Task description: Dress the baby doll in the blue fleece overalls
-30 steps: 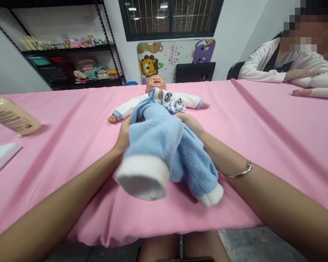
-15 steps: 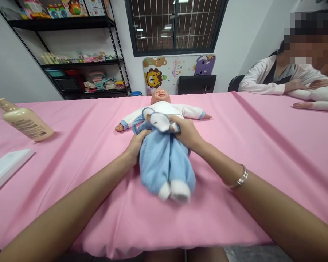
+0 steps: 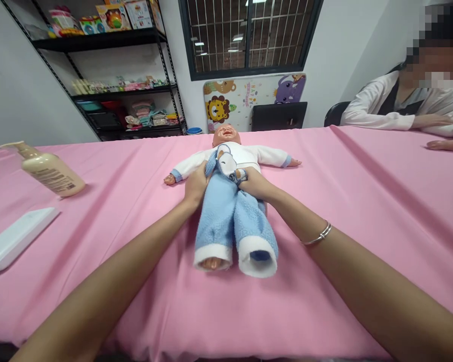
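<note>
A baby doll (image 3: 226,137) in a white long-sleeved top lies on its back on the pink tablecloth (image 3: 343,201), head away from me. Blue fleece trousers (image 3: 230,221) with white cuffs cover its legs; a foot shows in the left cuff. My left hand (image 3: 195,185) grips the trousers' waist at the doll's left side. My right hand (image 3: 253,182), with a silver bangle at the wrist, grips the waist and bib on the other side. Both hands are closed on the fabric.
A beige pump bottle (image 3: 49,171) lies on its side at the left, with a flat white object (image 3: 15,239) nearer me. Another person's sleeved arms (image 3: 419,118) rest on the table's far right. Black shelves (image 3: 113,100) and a chair (image 3: 279,114) stand behind.
The trouser legs, earlier lifted and bunched toward me, now lie flat and stretched over the doll's legs. My hands have moved up to the doll's waist.
</note>
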### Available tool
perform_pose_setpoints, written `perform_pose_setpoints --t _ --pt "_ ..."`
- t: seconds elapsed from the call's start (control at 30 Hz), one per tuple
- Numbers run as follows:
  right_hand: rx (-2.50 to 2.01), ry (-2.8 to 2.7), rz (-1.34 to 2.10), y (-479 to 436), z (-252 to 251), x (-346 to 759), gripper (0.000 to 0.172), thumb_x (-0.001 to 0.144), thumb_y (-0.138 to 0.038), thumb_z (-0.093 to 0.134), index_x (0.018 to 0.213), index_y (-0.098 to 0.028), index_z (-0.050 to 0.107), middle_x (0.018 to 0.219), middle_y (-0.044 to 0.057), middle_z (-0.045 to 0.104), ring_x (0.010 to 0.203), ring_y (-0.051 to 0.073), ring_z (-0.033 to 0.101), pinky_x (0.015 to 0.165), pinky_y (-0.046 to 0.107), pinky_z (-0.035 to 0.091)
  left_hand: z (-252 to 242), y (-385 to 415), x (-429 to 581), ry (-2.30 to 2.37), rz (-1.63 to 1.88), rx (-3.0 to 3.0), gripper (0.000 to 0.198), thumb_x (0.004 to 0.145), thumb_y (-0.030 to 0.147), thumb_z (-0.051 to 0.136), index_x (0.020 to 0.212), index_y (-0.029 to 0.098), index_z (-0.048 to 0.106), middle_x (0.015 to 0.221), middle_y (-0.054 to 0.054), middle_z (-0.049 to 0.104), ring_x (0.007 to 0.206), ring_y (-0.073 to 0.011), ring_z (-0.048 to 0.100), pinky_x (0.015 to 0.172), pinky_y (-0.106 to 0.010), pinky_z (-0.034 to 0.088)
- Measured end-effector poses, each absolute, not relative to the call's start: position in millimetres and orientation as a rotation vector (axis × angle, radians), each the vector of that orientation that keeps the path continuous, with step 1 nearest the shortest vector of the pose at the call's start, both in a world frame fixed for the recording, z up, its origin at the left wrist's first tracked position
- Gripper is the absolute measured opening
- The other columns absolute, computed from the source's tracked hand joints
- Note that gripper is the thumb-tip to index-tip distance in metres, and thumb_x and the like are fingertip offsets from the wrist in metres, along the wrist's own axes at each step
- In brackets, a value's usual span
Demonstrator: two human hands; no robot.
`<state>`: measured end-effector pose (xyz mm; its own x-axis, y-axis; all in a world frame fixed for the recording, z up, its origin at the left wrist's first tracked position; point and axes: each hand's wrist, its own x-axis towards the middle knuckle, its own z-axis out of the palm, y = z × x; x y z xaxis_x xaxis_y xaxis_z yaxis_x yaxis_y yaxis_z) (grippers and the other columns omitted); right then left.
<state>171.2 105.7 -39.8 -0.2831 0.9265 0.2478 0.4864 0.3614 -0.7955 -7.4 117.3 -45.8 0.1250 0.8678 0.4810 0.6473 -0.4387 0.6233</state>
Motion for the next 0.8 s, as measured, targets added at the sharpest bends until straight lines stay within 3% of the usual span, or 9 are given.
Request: perform_pose_setpoints --t 0.1,0.23,0.3,0.4,0.53,0.6,0.7,0.8 --pt "-1.223 -1.904 0.820 104.5 -36.8 172.6 0.019 0.058 0.000 0.039 0.066 -0.015 0.049 0.066 -0.001 0.052 0.063 0.012 0.044 0.061 0.023 0.035 -48.2 132.1 1.7 1.785 1.059 2.179 0.015 0.086 0.032 0.049 0.094 0.020 0.055 0.086 -0.008 0.067 0.078 -0.0234 0.059 0.071 -0.031 0.042" --pt "-1.246 -1.951 0.814 99.8 -28.9 175.0 0.019 0.064 0.001 0.044 0.070 -0.015 0.054 0.073 0.001 0.058 0.068 0.014 0.050 0.069 0.025 0.042 -55.8 151.2 2.5 1.769 1.122 2.137 0.018 0.087 0.031 0.050 0.099 0.020 0.057 0.096 -0.009 0.067 0.089 -0.0246 0.060 0.077 -0.031 0.043" --pt "-1.262 -1.906 0.884 100.0 -24.0 181.7 0.020 0.070 -0.003 0.053 0.086 -0.012 0.061 0.090 0.005 0.065 0.081 0.016 0.056 0.080 0.028 0.046 -57.4 158.4 -4.5 1.608 1.156 2.103 0.015 0.084 0.026 0.052 0.095 0.018 0.060 0.099 -0.009 0.067 0.094 -0.0247 0.060 0.081 -0.032 0.043" --pt "-1.252 -1.724 0.997 103.8 -17.2 199.3 0.042 0.073 -0.019 0.068 0.115 -0.012 0.061 0.116 0.008 0.064 0.100 0.018 0.059 0.093 0.032 0.046 -53.3 162.0 -22.3 1.469 1.115 1.981 0.016 0.082 0.027 0.055 0.087 0.014 0.064 0.092 -0.006 0.068 0.089 -0.0228 0.061 0.081 -0.031 0.046" --pt "-1.189 -1.472 1.168 99.9 -10.7 220.0 0.032 0.074 -0.032 0.071 0.096 -0.009 0.068 0.097 0.010 0.068 0.084 0.017 0.061 0.081 0.030 0.048 -32.8 153.8 -46.4 1.406 1.000 1.737 0.027 0.075 0.027 0.065 0.098 0.013 0.065 0.083 -0.003 0.066 0.083 -0.0205 0.062 0.079 -0.031 0.049" --pt "-1.085 -1.380 1.300 89.3 -8.0 222.5 0.034 0.069 -0.033 0.076 0.093 -0.010 0.068 0.091 0.008 0.068 0.079 0.015 0.061 0.075 0.026 0.048 -13.6 145.5 -52.3 1.313 0.910 1.659 0.046 0.066 0.020 0.073 0.111 0.013 0.062 0.091 -0.006 0.067 0.088 -0.0227 0.064 0.082 -0.033 0.051" --pt "-0.908 -1.335 1.367 68.9 -3.2 216.5 0.039 0.062 -0.032 0.080 0.094 -0.013 0.067 0.090 0.005 0.068 0.078 0.014 0.061 0.071 0.024 0.047 25.3 123.2 -45.4 1.104 0.915 1.706 0.073 0.058 0.016 0.082 0.127 0.018 0.055 0.118 -0.012 0.062 0.114 -0.0278 0.059 0.095 -0.036 0.048" --pt "-0.846 -1.357 1.328 52.1 4.1 207.1 0.037 0.059 -0.027 0.078 0.091 -0.014 0.066 0.083 0.002 0.066 0.073 0.013 0.058 0.067 0.023 0.044 62.6 88.9 -17.5 1.002 1.073 1.966 0.064 0.063 0.015 0.078 0.123 0.018 0.058 0.123 -0.009 0.058 0.133 -0.0294 0.043 0.106 -0.037 0.038"
